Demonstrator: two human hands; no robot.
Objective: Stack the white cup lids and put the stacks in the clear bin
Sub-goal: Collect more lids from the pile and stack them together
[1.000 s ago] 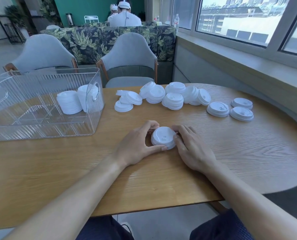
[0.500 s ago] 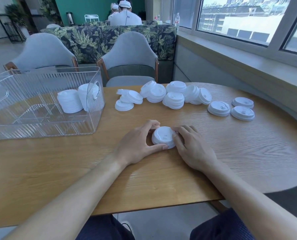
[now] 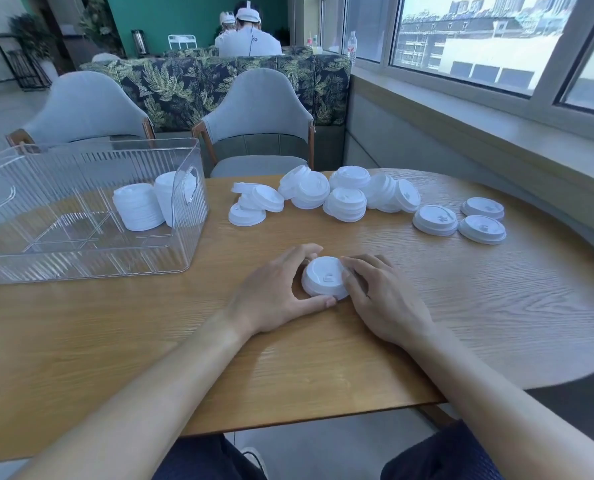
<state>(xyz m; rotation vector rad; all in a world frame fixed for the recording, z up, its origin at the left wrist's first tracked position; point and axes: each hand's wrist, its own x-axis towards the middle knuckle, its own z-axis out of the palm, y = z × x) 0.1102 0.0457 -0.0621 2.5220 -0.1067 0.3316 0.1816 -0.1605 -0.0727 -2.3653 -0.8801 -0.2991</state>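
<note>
**Squaring up a short stack beside the clear bin**

Over the last second almost nothing is changing: your hands are staying cupped round the same short stack of lids (image 3: pixel 325 281), which is sitting where it was on the table (image 3: pixel 496 323), a little to the right of the clear bin (image 3: pixel 91 258) and nearer to you. To my eye you are still aligning it, not yet lifting, so the carry into the bin is still ahead.

The bin is holding two finished stacks (image 3: pixel 139 211) against its right wall, one upright and one that seems to be leaning behind the handle cut-out; the remaining floor of the bin is showing only its dividers.

Your left hand (image 3: pixel 275 299) is curling round the stack's left edge, thumb along the near side. Your right hand (image 3: pixel 382 299) is pressing curled fingers against its right edge.

Further right of the bin, loose lids (image 3: pixel 344 199) are lying in a heap, with three single lids (image 3: pixel 435 220) beyond.
</note>
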